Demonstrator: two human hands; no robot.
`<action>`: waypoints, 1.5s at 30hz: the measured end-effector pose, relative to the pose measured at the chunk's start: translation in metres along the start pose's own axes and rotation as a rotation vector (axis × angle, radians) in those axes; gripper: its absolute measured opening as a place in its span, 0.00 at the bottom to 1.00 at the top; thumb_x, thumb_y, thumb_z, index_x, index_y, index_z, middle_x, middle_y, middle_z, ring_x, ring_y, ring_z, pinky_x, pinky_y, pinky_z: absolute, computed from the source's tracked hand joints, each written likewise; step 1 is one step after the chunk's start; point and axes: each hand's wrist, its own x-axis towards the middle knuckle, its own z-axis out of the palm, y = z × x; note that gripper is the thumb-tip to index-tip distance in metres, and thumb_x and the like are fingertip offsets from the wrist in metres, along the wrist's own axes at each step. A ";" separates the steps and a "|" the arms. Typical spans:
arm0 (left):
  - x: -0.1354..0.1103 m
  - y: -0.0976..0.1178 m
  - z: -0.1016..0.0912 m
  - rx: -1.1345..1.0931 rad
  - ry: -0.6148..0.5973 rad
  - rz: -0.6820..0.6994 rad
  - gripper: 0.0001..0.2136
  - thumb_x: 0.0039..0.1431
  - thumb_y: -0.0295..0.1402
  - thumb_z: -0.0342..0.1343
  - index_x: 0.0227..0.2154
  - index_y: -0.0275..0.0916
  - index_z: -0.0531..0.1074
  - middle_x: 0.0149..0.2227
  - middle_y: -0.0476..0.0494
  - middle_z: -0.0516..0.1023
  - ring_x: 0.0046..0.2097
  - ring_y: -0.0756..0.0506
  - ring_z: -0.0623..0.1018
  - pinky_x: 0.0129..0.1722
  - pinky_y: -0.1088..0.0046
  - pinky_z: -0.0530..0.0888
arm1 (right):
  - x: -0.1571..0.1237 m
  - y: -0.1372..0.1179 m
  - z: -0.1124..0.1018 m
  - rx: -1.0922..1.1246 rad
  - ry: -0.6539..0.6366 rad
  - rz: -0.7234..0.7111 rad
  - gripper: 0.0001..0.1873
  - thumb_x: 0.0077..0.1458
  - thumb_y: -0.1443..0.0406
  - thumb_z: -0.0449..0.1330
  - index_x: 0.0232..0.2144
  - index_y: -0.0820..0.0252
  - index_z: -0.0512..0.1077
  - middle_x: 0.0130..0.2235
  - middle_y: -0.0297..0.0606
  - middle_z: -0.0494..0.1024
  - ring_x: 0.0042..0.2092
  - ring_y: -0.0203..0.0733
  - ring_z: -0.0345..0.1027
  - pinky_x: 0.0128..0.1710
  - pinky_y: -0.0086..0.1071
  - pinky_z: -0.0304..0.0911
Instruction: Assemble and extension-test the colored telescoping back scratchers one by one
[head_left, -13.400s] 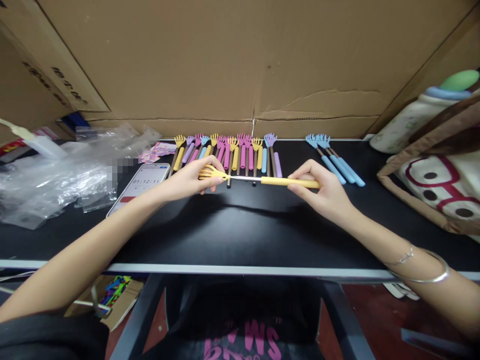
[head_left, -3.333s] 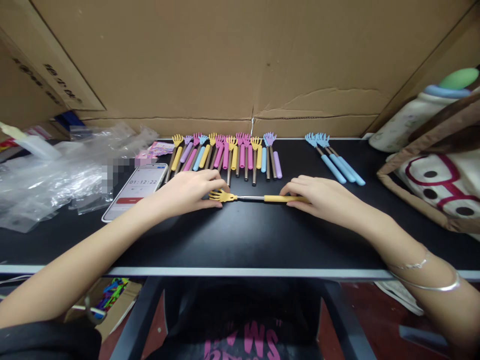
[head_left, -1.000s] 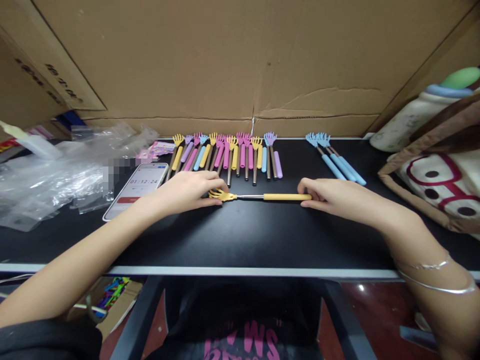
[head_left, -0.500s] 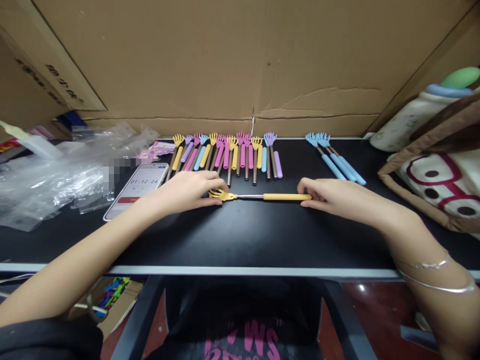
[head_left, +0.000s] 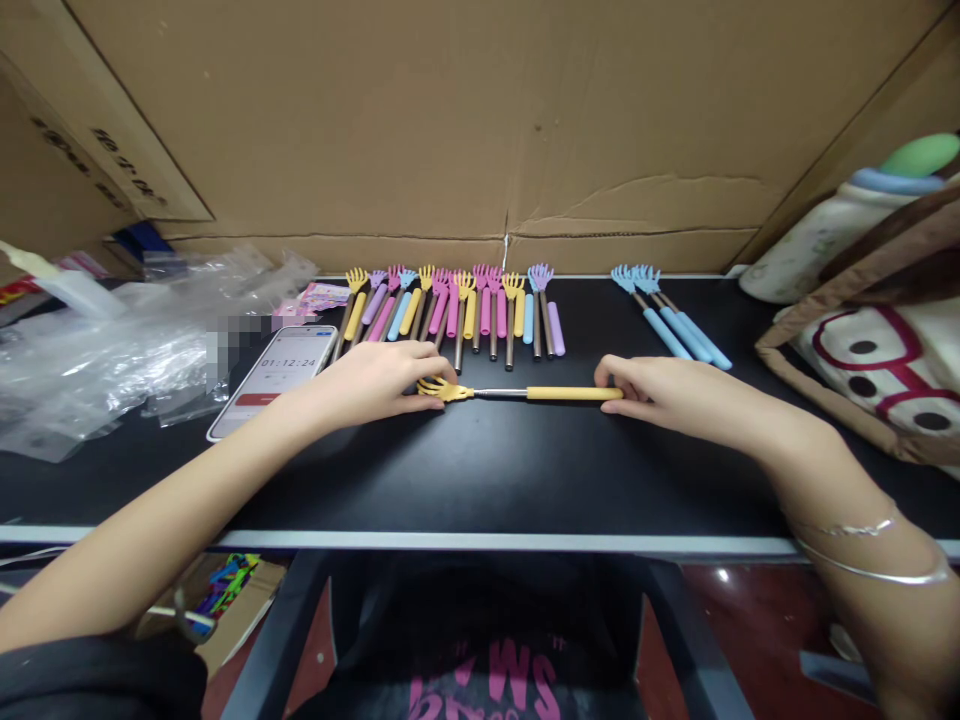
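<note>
A yellow back scratcher lies sideways across the black table, its metal rod showing between the claw head and the sleeve-like handle. My left hand grips the claw head at the left end, fingertips closed around it. At the other end, my right hand pinches the tip of the yellow handle between thumb and fingers. Behind, a row of back scratchers in yellow, pink, purple and blue stands out, with loose coloured sleeves among them. A few blue back scratchers lie apart to the right.
A phone showing a timer lies by my left forearm. Clear plastic bags are heaped at the left. To the right are a fabric bag and a white bottle. A cardboard wall closes off the back.
</note>
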 end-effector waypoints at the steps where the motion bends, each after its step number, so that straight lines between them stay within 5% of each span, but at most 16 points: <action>1: 0.000 0.000 0.000 0.000 -0.001 -0.002 0.12 0.66 0.44 0.56 0.48 0.47 0.72 0.47 0.50 0.77 0.46 0.45 0.78 0.37 0.74 0.68 | 0.000 0.000 0.000 0.000 0.001 0.000 0.06 0.58 0.60 0.58 0.36 0.54 0.66 0.27 0.31 0.72 0.26 0.38 0.65 0.27 0.29 0.50; 32: 0.000 0.001 -0.001 0.025 0.009 0.009 0.13 0.67 0.45 0.53 0.48 0.47 0.73 0.47 0.49 0.78 0.45 0.45 0.79 0.35 0.75 0.69 | -0.002 -0.003 -0.001 -0.004 0.032 -0.021 0.05 0.58 0.60 0.57 0.35 0.54 0.67 0.28 0.32 0.74 0.26 0.38 0.66 0.26 0.30 0.51; 45: 0.000 0.001 0.002 0.105 0.099 0.030 0.13 0.66 0.43 0.51 0.47 0.44 0.73 0.45 0.46 0.78 0.42 0.46 0.79 0.31 0.75 0.67 | 0.004 -0.012 0.006 -0.124 0.220 -0.171 0.05 0.61 0.63 0.53 0.35 0.56 0.67 0.36 0.39 0.75 0.34 0.40 0.69 0.31 0.31 0.57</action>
